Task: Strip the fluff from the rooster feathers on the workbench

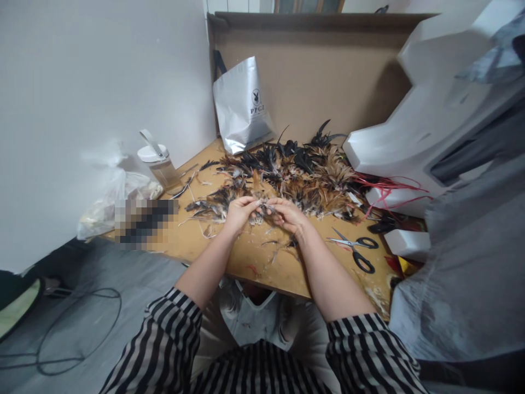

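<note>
A big heap of brown and black feathers (303, 175) covers the far part of the wooden table (246, 262). My left hand (240, 213) and my right hand (287, 214) meet just in front of the heap, fingers pinched together on a small bunch of feathers (264, 209) held between them. Both hands hover a little above the tabletop. Loose feathers lie scattered under and around them.
Black-handled scissors (356, 249) lie right of my right hand. A lidded drink bottle (159, 164) and a plastic bag (110, 202) stand at the left. A silver bag (241, 106) leans at the back. White foam blocks (410, 126) and red strings (385, 189) crowd the right.
</note>
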The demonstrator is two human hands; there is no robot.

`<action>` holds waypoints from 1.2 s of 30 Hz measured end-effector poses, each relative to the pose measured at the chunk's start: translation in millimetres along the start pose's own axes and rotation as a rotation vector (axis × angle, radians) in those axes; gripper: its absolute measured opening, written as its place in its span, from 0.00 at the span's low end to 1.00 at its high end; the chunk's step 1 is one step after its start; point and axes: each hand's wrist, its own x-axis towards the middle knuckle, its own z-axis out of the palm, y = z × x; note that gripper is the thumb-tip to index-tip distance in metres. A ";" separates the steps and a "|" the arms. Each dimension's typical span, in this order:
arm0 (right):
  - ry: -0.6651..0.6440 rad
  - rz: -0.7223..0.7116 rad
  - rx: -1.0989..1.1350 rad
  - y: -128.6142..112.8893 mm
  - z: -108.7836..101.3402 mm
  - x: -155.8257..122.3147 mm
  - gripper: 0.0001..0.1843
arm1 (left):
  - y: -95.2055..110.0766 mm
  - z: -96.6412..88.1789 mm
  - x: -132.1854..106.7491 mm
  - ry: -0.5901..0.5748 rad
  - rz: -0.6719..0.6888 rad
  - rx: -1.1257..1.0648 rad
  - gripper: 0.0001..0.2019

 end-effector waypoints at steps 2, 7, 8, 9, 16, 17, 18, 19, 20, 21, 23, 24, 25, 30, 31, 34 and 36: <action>-0.018 0.039 0.012 -1.6 -0.3 -0.6 0.12 | 0.6 0.4 -1.2 -0.039 0.031 0.069 0.14; -0.027 0.078 0.047 -3.1 -1.6 -1.1 0.15 | -1.2 0.5 -3.5 -0.079 0.052 0.151 0.13; -0.027 0.084 0.050 -3.3 -1.4 -1.4 0.15 | -2.1 0.5 -3.5 -0.087 0.044 0.158 0.13; -0.027 0.092 0.049 -3.5 -0.9 -1.8 0.16 | -2.9 0.5 -3.4 -0.101 0.033 0.161 0.13; -0.031 0.124 0.035 -6.7 1.3 -4.7 0.16 | -4.6 -0.6 -2.6 -0.170 -0.092 0.118 0.15; -0.030 0.127 0.035 -7.0 1.2 -4.9 0.16 | -4.5 -0.6 -2.7 -0.172 -0.107 0.110 0.15; -0.030 0.131 0.032 -7.1 1.0 -5.0 0.16 | -4.6 -0.5 -2.7 -0.174 -0.119 0.106 0.15; -0.029 0.138 0.028 -7.0 0.6 -5.0 0.16 | -4.8 -0.4 -2.8 -0.175 -0.129 0.106 0.14; -0.028 0.147 0.023 -6.6 0.0 -4.8 0.15 | -5.1 -0.2 -2.9 -0.175 -0.136 0.107 0.14; -0.027 0.152 0.023 -6.0 -0.9 -4.4 0.15 | -5.5 0.0 -3.0 -0.175 -0.141 0.109 0.14; -0.021 0.142 0.054 -4.0 -3.4 -2.9 0.14 | -6.7 0.2 -2.7 -0.178 -0.147 0.105 0.14; -0.013 0.129 0.082 -2.7 -4.9 -1.8 0.14 | -7.2 0.1 -2.4 -0.178 -0.148 0.095 0.14; 0.005 0.109 0.111 -1.4 -6.6 -0.5 0.13 | -7.5 -0.1 -1.9 -0.169 -0.148 0.076 0.14; 0.167 0.030 0.103 3.3 -9.3 5.2 0.14 | -5.4 -2.6 2.4 0.009 -0.166 -0.100 0.12; 0.180 0.024 0.074 3.8 -7.8 5.5 0.14 | -4.5 -2.9 3.1 0.040 -0.170 -0.127 0.12; 0.188 -0.016 -0.015 5.4 0.7 5.6 0.14 | -2.5 -2.9 3.7 0.071 -0.176 -0.176 0.12; 0.222 -0.075 -0.066 6.8 7.2 5.8 0.15 | -2.5 -2.1 3.2 0.059 -0.186 -0.182 0.12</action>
